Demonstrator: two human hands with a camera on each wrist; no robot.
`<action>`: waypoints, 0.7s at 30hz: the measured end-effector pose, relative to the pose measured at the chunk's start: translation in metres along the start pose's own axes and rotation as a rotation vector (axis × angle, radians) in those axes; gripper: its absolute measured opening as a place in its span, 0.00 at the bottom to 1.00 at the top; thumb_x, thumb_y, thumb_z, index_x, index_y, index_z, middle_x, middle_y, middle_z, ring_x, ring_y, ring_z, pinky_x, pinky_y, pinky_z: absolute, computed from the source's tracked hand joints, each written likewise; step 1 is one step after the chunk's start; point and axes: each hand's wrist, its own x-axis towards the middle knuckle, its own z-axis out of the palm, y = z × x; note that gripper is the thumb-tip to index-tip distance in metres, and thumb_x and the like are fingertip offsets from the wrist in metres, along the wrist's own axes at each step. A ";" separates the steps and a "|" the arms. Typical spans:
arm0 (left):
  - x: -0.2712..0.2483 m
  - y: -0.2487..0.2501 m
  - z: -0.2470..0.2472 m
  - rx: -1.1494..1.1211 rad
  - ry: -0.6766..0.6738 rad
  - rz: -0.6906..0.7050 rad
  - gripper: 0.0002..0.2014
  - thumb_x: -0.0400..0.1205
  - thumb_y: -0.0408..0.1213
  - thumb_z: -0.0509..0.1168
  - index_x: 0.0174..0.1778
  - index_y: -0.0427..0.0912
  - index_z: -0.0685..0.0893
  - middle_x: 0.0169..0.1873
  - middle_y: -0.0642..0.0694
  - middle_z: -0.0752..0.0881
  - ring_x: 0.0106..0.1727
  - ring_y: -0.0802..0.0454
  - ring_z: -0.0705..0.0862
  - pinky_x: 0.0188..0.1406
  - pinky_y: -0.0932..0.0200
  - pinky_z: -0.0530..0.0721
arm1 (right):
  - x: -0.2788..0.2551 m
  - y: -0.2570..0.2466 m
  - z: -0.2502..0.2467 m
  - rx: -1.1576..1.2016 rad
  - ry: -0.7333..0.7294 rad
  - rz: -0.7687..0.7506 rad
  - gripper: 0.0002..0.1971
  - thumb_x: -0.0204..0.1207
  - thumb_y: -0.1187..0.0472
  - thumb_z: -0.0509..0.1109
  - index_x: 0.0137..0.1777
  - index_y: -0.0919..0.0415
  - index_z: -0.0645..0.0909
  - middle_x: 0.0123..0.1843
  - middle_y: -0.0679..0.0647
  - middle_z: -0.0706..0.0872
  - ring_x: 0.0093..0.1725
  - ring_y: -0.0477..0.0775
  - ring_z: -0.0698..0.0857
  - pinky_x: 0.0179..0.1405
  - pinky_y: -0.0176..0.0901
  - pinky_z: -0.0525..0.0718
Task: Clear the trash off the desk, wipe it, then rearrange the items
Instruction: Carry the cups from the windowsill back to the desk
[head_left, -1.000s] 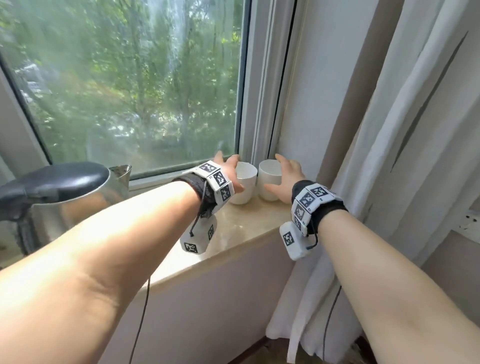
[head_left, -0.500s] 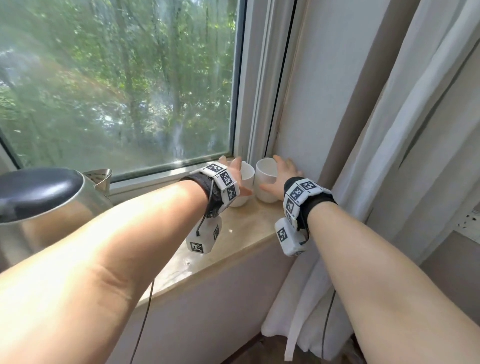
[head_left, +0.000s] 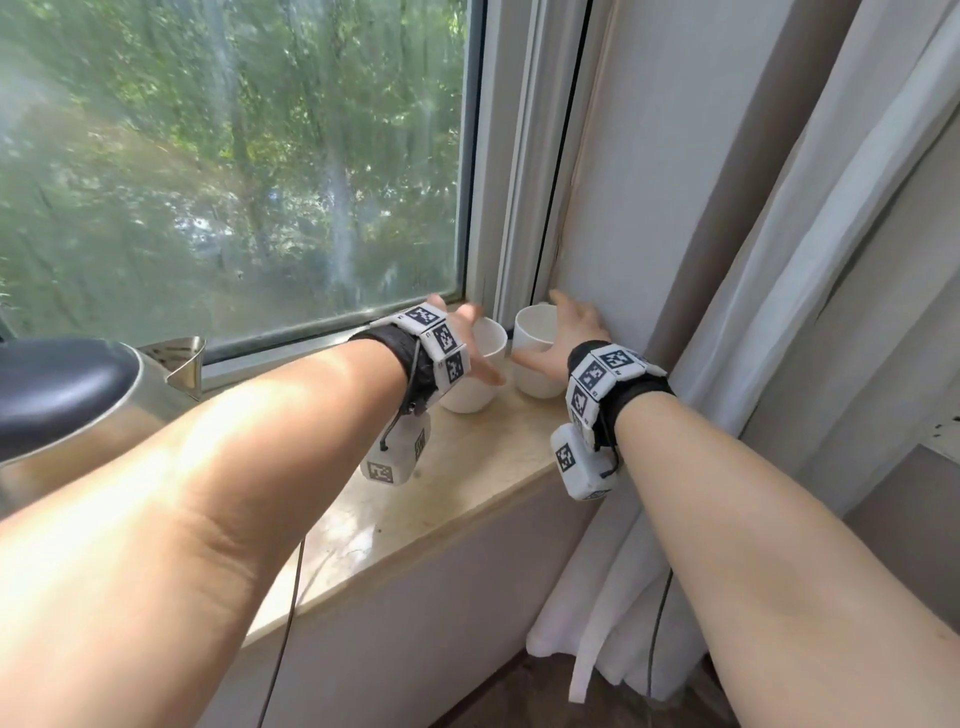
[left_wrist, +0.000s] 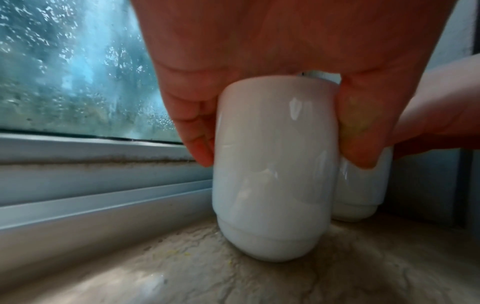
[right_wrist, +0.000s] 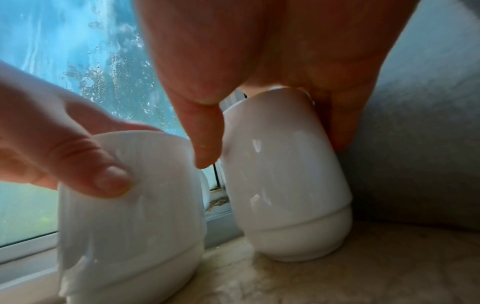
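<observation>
A stone windowsill (head_left: 467, 483) runs under the window (head_left: 234, 171) to a corner closed by the side wall (head_left: 639, 182); a curtain (head_left: 779, 312) hangs to the right, and a steel kettle (head_left: 78, 405) with a dark lid stands at the far left; in that corner two white cups stand upright, side by side and nearly touching, their long axes vertical; the left cup (head_left: 475, 371) sits a little nearer the person, the right cup (head_left: 537, 356) is tucked closer to the wall; the left hand (head_left: 470, 345) comes down over the left cup from above, thumb (right_wrist: 103, 179) pressed on the side facing the other cup and fingers (left_wrist: 197, 131) curled down the window side, so it grips the cup about its upper half; the right hand (head_left: 563, 335) does the same on the right cup, thumb (right_wrist: 205, 131) on the inner side and fingers (right_wrist: 342, 115) between cup and wall; both bases look to rest on the stone, though the near rim of the left cup is smeared in the right wrist view; each cup lies straight below its own palm, so I judge that any lift must go straight up, and the right fingers have little room against the wall
</observation>
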 end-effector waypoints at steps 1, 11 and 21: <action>-0.001 0.002 -0.003 0.016 -0.016 0.001 0.48 0.63 0.64 0.73 0.77 0.56 0.59 0.69 0.40 0.66 0.66 0.35 0.74 0.61 0.43 0.79 | 0.000 0.000 0.000 0.011 0.007 0.000 0.45 0.69 0.44 0.72 0.81 0.47 0.51 0.78 0.59 0.59 0.77 0.64 0.64 0.75 0.55 0.66; -0.038 0.011 -0.010 0.026 -0.011 0.048 0.48 0.58 0.56 0.77 0.74 0.56 0.64 0.64 0.39 0.72 0.59 0.37 0.78 0.56 0.42 0.83 | -0.038 0.017 -0.021 0.094 0.036 -0.133 0.47 0.64 0.49 0.77 0.78 0.43 0.52 0.73 0.57 0.63 0.69 0.62 0.74 0.67 0.51 0.75; -0.161 0.044 -0.011 -0.064 0.154 -0.102 0.49 0.54 0.63 0.72 0.73 0.55 0.66 0.61 0.41 0.72 0.61 0.38 0.77 0.60 0.45 0.81 | -0.143 0.062 -0.085 0.135 0.046 -0.340 0.45 0.65 0.52 0.77 0.78 0.44 0.54 0.74 0.56 0.62 0.71 0.57 0.72 0.68 0.45 0.70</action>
